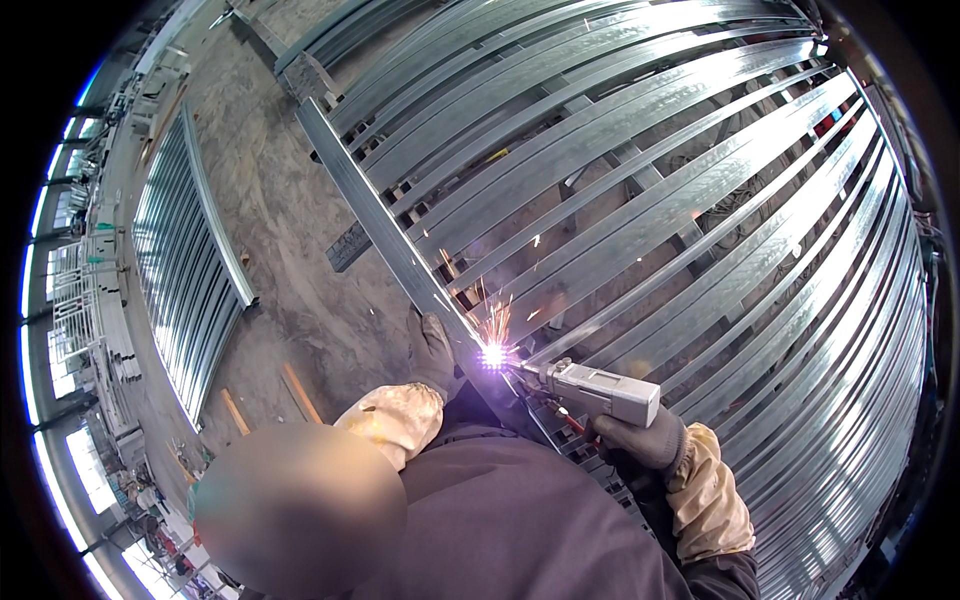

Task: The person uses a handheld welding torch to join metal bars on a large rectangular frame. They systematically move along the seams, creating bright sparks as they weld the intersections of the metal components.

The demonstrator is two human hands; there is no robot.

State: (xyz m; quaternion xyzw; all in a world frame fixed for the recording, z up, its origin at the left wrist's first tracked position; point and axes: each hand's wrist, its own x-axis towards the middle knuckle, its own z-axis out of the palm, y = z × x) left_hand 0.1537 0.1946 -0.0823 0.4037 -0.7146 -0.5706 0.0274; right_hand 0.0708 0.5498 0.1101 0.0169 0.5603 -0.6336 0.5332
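Observation:
My right hand, in a grey glove, grips a handheld welding gun with a boxy grey body. The gun's nozzle points left at a steel rail. A bright violet-white weld spot glares at its tip, and orange sparks fly upward; the glare hides the joint itself. My gloved left hand is closed against the rail's outer edge, just left of the glare, with its fingers partly hidden. Many long galvanized slats meet this rail side by side. Pale protective sleeves cover both my forearms.
Another slatted metal panel lies on the concrete floor at the left. A short steel piece juts from under the rail. Wooden strips lie near my left sleeve. Cables show below the slats. A blurred patch covers the lower left.

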